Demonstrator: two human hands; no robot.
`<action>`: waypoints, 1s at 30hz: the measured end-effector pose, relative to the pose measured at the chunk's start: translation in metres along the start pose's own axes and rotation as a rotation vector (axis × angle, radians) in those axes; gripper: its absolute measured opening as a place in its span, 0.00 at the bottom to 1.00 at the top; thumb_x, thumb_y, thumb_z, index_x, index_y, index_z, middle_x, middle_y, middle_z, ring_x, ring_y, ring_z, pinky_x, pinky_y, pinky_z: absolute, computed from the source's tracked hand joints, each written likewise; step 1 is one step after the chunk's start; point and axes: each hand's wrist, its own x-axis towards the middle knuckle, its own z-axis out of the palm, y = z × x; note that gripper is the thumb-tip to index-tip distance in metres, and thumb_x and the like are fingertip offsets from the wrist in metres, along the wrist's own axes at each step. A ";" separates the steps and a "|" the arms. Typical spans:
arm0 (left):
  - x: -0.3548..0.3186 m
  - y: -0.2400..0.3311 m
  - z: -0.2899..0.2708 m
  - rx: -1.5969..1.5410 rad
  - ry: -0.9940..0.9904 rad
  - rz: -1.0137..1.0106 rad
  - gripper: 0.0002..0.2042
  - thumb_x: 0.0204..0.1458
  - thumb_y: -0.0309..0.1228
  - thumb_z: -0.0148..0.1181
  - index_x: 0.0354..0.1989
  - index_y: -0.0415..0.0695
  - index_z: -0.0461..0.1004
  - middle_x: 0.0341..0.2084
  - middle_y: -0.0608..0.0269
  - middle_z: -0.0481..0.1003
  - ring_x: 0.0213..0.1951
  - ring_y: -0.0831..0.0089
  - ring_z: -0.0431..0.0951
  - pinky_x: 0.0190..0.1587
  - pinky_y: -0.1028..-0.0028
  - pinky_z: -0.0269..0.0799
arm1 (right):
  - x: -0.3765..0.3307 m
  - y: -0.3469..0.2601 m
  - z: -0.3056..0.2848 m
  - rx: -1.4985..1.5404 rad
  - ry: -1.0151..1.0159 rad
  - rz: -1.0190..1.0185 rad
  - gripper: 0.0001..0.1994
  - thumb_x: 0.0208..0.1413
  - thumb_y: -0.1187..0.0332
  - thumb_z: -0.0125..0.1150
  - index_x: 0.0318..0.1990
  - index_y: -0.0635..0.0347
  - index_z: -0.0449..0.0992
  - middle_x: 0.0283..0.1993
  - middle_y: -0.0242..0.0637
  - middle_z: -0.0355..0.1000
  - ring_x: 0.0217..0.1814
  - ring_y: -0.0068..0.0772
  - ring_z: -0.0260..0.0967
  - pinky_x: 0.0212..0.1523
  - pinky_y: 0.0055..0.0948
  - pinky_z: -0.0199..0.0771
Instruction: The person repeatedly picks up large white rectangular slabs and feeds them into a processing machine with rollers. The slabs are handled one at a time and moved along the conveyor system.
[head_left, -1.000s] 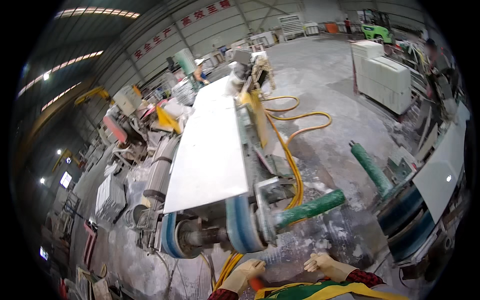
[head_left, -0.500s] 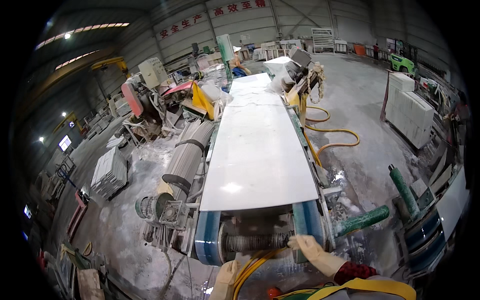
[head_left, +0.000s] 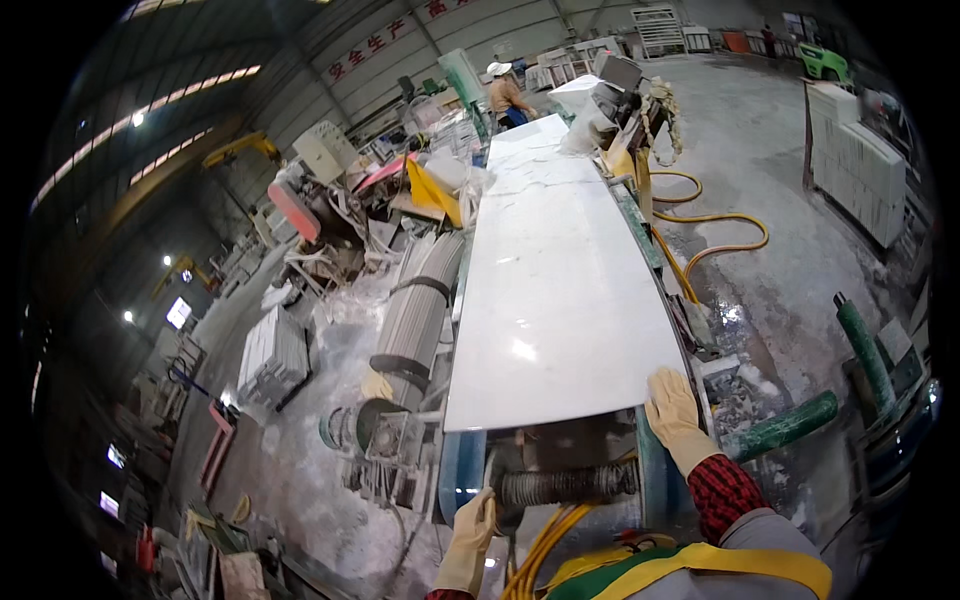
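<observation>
A long, glossy white stone slab (head_left: 565, 300) lies on a conveyor, its near end resting over two blue belts (head_left: 462, 462). My right hand (head_left: 680, 422), in a cream glove, is open and lies against the slab's near right corner with its fingers stretched forward. My left hand (head_left: 468, 535), gloved alike, is beside the near end of the left belt, below the slab's edge. Its fingers point up and look stretched, with nothing seen in them; whether they touch the belt is unclear. Between the belts runs a dark ribbed roller shaft (head_left: 565, 487).
A motor with gearbox (head_left: 385, 435) and a bundle of pale strips (head_left: 420, 305) flank the conveyor's left side. Green rollers (head_left: 785, 425) jut out at right. Yellow hoses (head_left: 715, 216) lie on the wet floor. A co-worker (head_left: 507, 97) stands beyond the far end.
My right hand has moved forward from the belt's end onto the slab's corner. My left hand has risen beside the left belt. The whole view has shifted and tilted.
</observation>
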 end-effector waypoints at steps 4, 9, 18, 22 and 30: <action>0.026 -0.021 -0.019 0.353 0.198 0.243 0.24 0.63 0.31 0.61 0.66 0.34 0.70 0.54 0.39 0.78 0.55 0.43 0.79 0.59 0.56 0.76 | -0.005 -0.003 -0.002 0.015 -0.066 0.049 0.26 0.58 0.61 0.60 0.63 0.64 0.70 0.67 0.55 0.66 0.71 0.60 0.60 0.75 0.53 0.55; 0.068 -0.050 0.000 0.493 0.306 0.400 0.28 0.60 0.35 0.64 0.67 0.36 0.69 0.60 0.31 0.72 0.60 0.33 0.73 0.63 0.48 0.71 | -0.004 0.004 -0.001 0.044 -0.028 0.020 0.25 0.57 0.61 0.61 0.60 0.62 0.72 0.65 0.55 0.68 0.70 0.59 0.61 0.75 0.54 0.55; 0.154 -0.057 0.012 0.662 0.149 0.440 0.29 0.62 0.40 0.61 0.69 0.39 0.68 0.67 0.34 0.66 0.68 0.35 0.63 0.72 0.46 0.54 | 0.008 0.005 -0.024 0.058 -0.001 -0.144 0.19 0.57 0.66 0.61 0.54 0.66 0.75 0.59 0.54 0.72 0.64 0.59 0.67 0.69 0.51 0.64; 0.198 -0.066 0.010 0.651 0.173 0.401 0.28 0.61 0.40 0.60 0.67 0.40 0.70 0.65 0.35 0.68 0.68 0.37 0.64 0.72 0.46 0.54 | 0.012 0.004 -0.027 0.056 -0.046 -0.111 0.19 0.58 0.65 0.62 0.55 0.63 0.76 0.59 0.53 0.73 0.64 0.58 0.68 0.70 0.52 0.64; 0.191 -0.052 0.017 0.553 0.113 0.317 0.27 0.59 0.35 0.62 0.66 0.40 0.70 0.67 0.36 0.67 0.69 0.33 0.62 0.73 0.45 0.54 | 0.010 -0.004 -0.045 0.047 -0.207 -0.016 0.21 0.61 0.62 0.60 0.60 0.56 0.73 0.63 0.49 0.71 0.68 0.56 0.64 0.71 0.48 0.63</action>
